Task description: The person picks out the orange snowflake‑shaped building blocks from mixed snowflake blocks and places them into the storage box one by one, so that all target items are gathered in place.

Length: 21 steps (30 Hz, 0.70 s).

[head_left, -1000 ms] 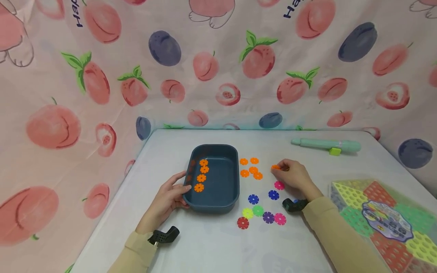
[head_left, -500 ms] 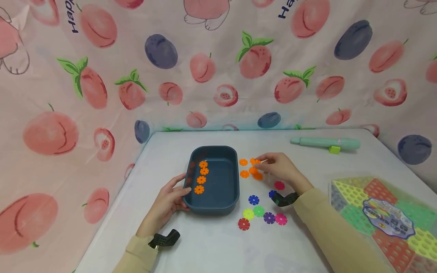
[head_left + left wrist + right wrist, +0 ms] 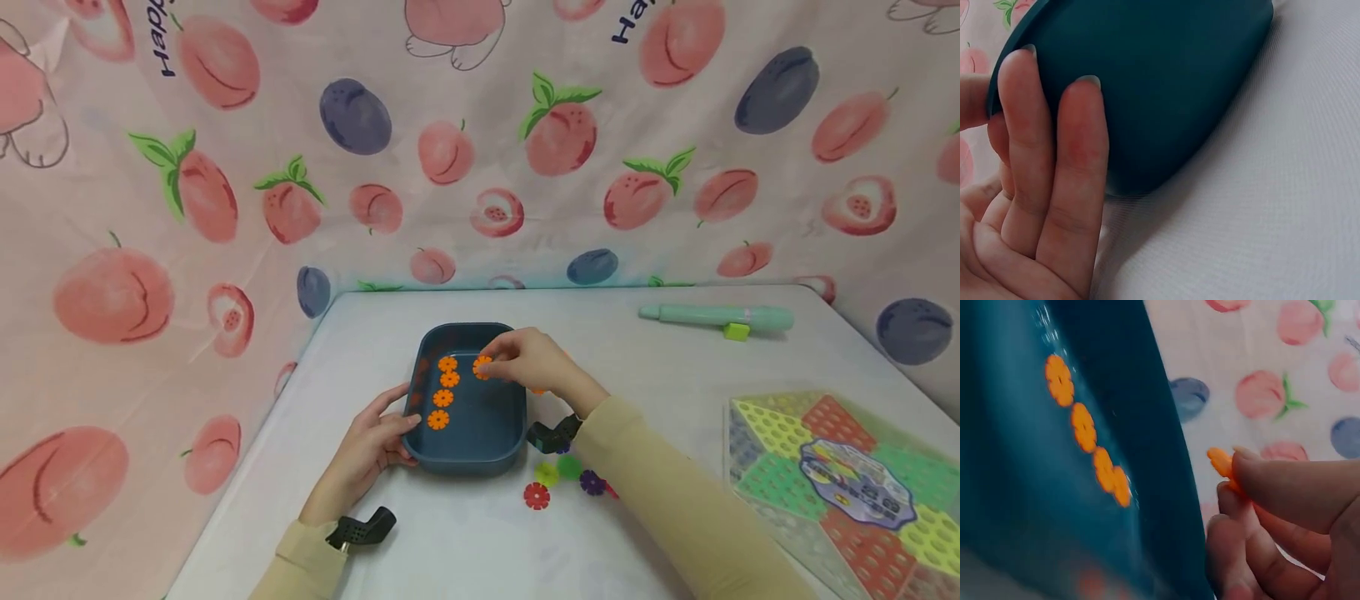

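Observation:
My left hand (image 3: 367,433) grips the left rim of a dark blue rectangular tray (image 3: 471,460), thumb over the edge. In the left wrist view, its fingers (image 3: 1079,150) lie against the tray's outer wall. Several orange slotted plastic discs (image 3: 443,398) lie in a rough row along the tray's left side. Over the tray's far right part, my right hand (image 3: 534,365) pinches another orange slotted disc (image 3: 482,367) between thumb and fingertips. The right wrist view shows this pinched disc (image 3: 1221,464) edge-on, above the tray's rim.
Right of the tray, a red disc (image 3: 536,496), a yellow-green disc (image 3: 547,474) and a purple disc (image 3: 592,482) lie on the white table; the right arm hides others. A patterned clear case (image 3: 832,483) lies at right. A pale green wand-shaped object (image 3: 697,315) sits at the back.
My right hand has carried the orange disc leftward, from the table right of the tray, past the loose orange discs, to over the tray. My left hand keeps its grip on the rim.

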Each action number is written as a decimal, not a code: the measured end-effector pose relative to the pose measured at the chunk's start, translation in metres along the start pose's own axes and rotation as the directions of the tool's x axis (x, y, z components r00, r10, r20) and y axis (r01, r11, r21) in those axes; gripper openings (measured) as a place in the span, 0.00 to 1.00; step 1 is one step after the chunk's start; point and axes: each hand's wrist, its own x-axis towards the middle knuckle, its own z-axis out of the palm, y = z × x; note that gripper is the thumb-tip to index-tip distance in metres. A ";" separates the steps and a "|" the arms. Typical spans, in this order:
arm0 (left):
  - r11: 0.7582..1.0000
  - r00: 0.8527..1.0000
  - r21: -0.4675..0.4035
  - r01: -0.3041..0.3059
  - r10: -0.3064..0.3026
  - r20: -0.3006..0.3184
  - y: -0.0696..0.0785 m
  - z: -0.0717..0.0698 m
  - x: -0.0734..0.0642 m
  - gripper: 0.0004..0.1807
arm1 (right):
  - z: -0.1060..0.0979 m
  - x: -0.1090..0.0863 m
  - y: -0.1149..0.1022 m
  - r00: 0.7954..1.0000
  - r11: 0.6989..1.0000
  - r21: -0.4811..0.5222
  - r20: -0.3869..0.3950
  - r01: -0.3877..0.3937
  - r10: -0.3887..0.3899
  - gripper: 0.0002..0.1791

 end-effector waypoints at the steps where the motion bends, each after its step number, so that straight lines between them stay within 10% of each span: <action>1: 1.000 1.000 -0.001 -0.003 0.003 0.003 0.000 0.000 0.000 0.37 | 0.003 0.002 -0.004 1.000 1.000 -0.018 0.012 0.012 -0.012 0.13; 21: 1.000 0.999 0.006 -0.029 0.029 0.015 -0.002 -0.001 0.001 0.39 | 0.040 0.033 -0.036 0.985 0.974 -0.219 0.175 0.050 -0.012 0.05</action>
